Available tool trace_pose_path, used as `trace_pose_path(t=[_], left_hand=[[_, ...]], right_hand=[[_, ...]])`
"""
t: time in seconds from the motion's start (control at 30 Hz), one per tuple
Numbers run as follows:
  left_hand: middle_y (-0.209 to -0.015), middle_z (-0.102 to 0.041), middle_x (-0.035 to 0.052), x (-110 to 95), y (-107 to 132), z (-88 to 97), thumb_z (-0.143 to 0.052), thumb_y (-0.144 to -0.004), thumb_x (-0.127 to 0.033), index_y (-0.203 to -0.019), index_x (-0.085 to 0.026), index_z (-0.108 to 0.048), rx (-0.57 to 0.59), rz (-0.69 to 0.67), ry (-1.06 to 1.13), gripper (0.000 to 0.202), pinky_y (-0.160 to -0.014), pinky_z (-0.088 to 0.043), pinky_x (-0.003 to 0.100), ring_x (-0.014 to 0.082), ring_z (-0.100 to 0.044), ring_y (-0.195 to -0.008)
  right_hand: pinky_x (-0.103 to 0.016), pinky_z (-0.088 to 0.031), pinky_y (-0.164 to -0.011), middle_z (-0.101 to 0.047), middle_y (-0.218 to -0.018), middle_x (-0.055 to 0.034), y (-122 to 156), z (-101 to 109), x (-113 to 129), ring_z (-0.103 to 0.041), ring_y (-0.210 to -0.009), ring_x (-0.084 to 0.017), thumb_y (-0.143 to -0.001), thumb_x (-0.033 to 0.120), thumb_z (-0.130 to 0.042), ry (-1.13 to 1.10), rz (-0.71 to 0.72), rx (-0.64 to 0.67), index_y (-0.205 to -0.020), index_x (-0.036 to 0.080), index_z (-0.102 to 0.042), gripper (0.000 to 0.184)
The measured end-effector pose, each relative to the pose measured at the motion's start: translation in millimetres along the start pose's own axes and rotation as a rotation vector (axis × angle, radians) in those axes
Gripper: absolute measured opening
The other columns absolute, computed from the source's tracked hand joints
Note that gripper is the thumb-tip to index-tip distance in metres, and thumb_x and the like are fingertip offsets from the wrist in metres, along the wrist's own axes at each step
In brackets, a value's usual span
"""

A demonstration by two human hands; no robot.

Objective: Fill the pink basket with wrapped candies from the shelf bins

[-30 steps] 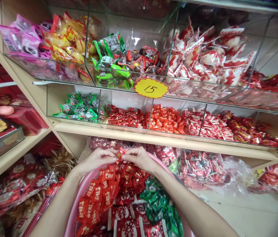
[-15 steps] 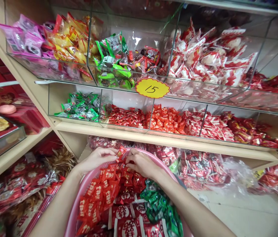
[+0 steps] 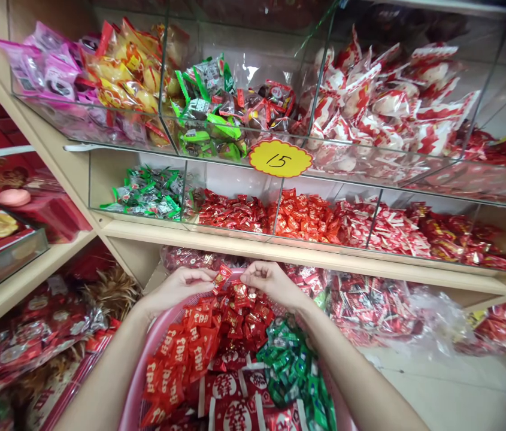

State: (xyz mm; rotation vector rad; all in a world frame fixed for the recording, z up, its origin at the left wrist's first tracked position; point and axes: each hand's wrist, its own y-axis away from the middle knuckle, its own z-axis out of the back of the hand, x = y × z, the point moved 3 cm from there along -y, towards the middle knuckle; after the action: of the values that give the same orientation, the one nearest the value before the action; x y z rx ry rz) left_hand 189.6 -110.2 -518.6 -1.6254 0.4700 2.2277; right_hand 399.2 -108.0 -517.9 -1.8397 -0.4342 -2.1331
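Observation:
My left hand (image 3: 183, 290) is at the far left rim of a pink basket (image 3: 133, 383), thumb and fingers pinching a small red wrapped candy (image 3: 221, 279). Across from it, my right hand (image 3: 275, 284) is closed at the fingertips on another shiny red wrapped candy (image 3: 242, 293), just over the basket's far side. Below the hands, orange-red wrapped candies (image 3: 181, 359) lie in rows on the left. Green wrapped candies (image 3: 295, 365) fill the right side, and dark red packets with white lettering (image 3: 235, 414) lie in the middle front.
Ahead, a wooden shelf (image 3: 217, 244) carries clear bins of wrapped sweets, with a yellow price tag (image 3: 280, 158) reading 15. Bagged sweets (image 3: 369, 302) lie beneath it on the right. Stacked red boxes (image 3: 50, 215) and red bags (image 3: 32, 326) stand at the left.
My right hand has lifted slightly, up and to the right, bringing the shiny red candy into clearer view. My left hand has stayed nearly still with its candy.

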Motion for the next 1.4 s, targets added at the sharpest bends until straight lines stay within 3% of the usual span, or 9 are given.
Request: trace_pose_path(t=[0.27,0.5,0.63,0.7,0.83,0.97,1.17,1.27,1.4], left_hand=[[-0.103,-0.069,0.0057,0,0,-0.4,-0.066,-0.07,-0.037,-0.075,-0.016,-0.071,-0.024,0.014,0.0,0.022,-0.091,-0.042,0.033,0.0228,-0.059,-0.098],[-0.108,-0.067,0.0062,-2,3,-1.5,-0.066,-0.07,-0.037,-0.077,-0.016,-0.072,-0.026,0.031,0.001,0.022,-0.094,-0.04,0.032,0.0231,-0.058,-0.103],[-0.109,-0.066,0.0069,-3,3,-0.5,-0.065,-0.071,-0.036,-0.078,-0.016,-0.072,-0.031,0.037,-0.013,0.022,-0.094,-0.04,0.033,0.0234,-0.057,-0.103],[-0.109,-0.066,0.0067,-1,3,0.2,-0.065,-0.072,-0.035,-0.078,-0.016,-0.072,-0.022,0.023,-0.012,0.021,-0.093,-0.04,0.033,0.0227,-0.058,-0.102],[-0.106,-0.067,0.0049,5,-1,-0.4,-0.063,-0.073,-0.033,-0.078,-0.017,-0.071,0.018,-0.01,0.001,0.018,-0.091,-0.041,0.03,0.0203,-0.058,-0.1],[-0.102,-0.068,0.005,6,-4,-2.1,-0.065,-0.072,-0.033,-0.077,-0.016,-0.071,0.052,-0.039,0.017,0.018,-0.088,-0.043,0.029,0.0195,-0.059,-0.095],[-0.102,-0.069,0.0063,2,-3,-2.0,-0.062,-0.074,-0.035,-0.093,-0.016,-0.069,0.096,-0.04,0.022,0.027,-0.09,-0.042,0.031,0.0207,-0.059,-0.097],[-0.106,-0.068,0.0062,1,-2,-2.5,-0.058,-0.078,-0.038,-0.095,-0.017,-0.069,0.085,-0.046,0.051,0.029,-0.09,-0.041,0.03,0.0212,-0.058,-0.099],[-0.105,-0.069,0.0057,3,-2,-4.2,-0.057,-0.079,-0.039,-0.095,-0.017,-0.07,0.07,-0.044,0.04,0.031,-0.091,-0.04,0.029,0.0211,-0.058,-0.099]], right_hand=[[-0.021,-0.036,-0.049,-0.052,-0.056,0.0039,0,1,0,-0.045,-0.05,-0.008,-0.066,0.047,-0.067,-0.039,-0.013,-0.007,-0.069,0.015,-0.059,0.033],[-0.022,-0.035,-0.053,-0.057,-0.061,0.001,2,-10,-11,-0.046,-0.055,-0.01,-0.075,0.028,-0.059,0.337,0.081,0.087,-0.064,0.016,-0.061,0.017],[-0.023,-0.033,-0.053,-0.058,-0.06,0.0013,4,-13,-8,-0.047,-0.054,-0.011,-0.074,0.024,-0.059,0.522,0.096,0.019,-0.064,0.017,-0.061,0.013],[-0.023,-0.033,-0.053,-0.059,-0.063,0.0011,5,-15,0,-0.047,-0.056,-0.011,-0.075,0.028,-0.059,0.468,0.134,-0.003,-0.069,0.018,-0.063,0.012],[-0.02,-0.031,-0.047,-0.059,-0.07,0.0017,4,-29,14,-0.045,-0.053,-0.008,-0.072,0.038,-0.064,0.134,0.12,0.072,-0.086,0.017,-0.061,0.025],[-0.02,-0.034,-0.043,-0.055,-0.058,0.0039,-6,-37,22,-0.047,-0.047,-0.008,-0.068,0.045,-0.066,0.021,0.078,0.07,-0.078,0.016,-0.059,0.031],[-0.015,-0.046,-0.048,-0.061,-0.058,0.0012,-47,-13,83,-0.055,-0.049,-0.006,-0.069,0.031,-0.07,-0.151,-0.021,0.094,-0.074,0.014,-0.06,0.02],[-0.016,-0.052,-0.055,-0.062,-0.058,-0.0002,-88,3,105,-0.059,-0.053,-0.007,-0.072,0.015,-0.068,-0.234,-0.114,-0.058,-0.07,0.012,-0.057,0.011],[-0.016,-0.053,-0.053,-0.058,-0.053,-0.0014,-152,11,100,-0.058,-0.048,-0.007,-0.078,0.009,-0.059,-0.03,-0.204,-0.27,-0.069,0.009,-0.055,0.01]])
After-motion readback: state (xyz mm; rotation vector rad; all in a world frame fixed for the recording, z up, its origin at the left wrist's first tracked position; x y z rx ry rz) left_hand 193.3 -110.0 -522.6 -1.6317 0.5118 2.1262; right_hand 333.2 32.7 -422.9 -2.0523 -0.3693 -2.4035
